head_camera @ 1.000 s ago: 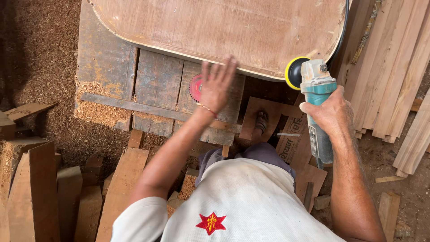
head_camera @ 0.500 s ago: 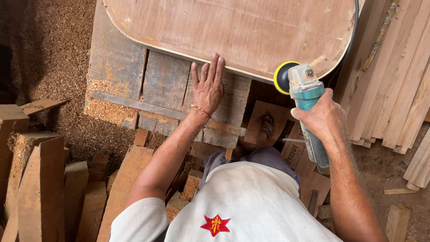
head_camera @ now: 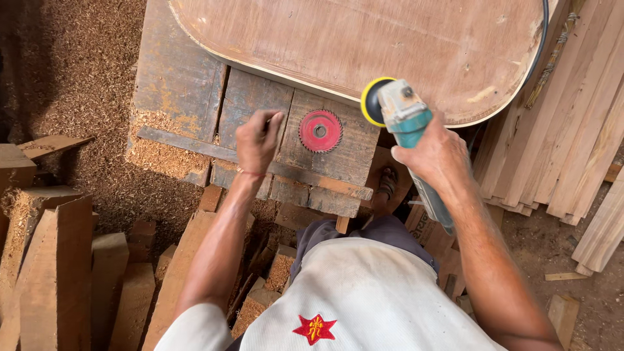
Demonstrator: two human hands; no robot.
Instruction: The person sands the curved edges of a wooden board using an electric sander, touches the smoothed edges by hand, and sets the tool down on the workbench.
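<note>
On the far left we see a floor covered with sawdust [head_camera: 78,84] and, below it, a heap of rough wood blocks [head_camera: 58,260]. There are no containers in view; the sawdust lies loose on the ground and on the left part of the old plank bench [head_camera: 175,84].

Our left hand [head_camera: 257,140] is over the bench planks, with the fingers curled in narrow; we cannot tell if they pinch something small. Just beside it, to the right, a red toothed saw disc [head_camera: 320,130] lies flat on the planks, apart from the hand.

Above, a large rounded plywood board [head_camera: 364,45] rests on the bench and goes out of the top of the picture.

Our right hand [head_camera: 434,156] is wrapped firmly around the body of a teal angle grinder [head_camera: 408,127]. Its yellow-rimmed pad [head_camera: 370,101] is at the lower edge of the plywood board; we cannot tell if it touches it.

On the right side, long pale wood planks [head_camera: 572,143] lean together
</note>
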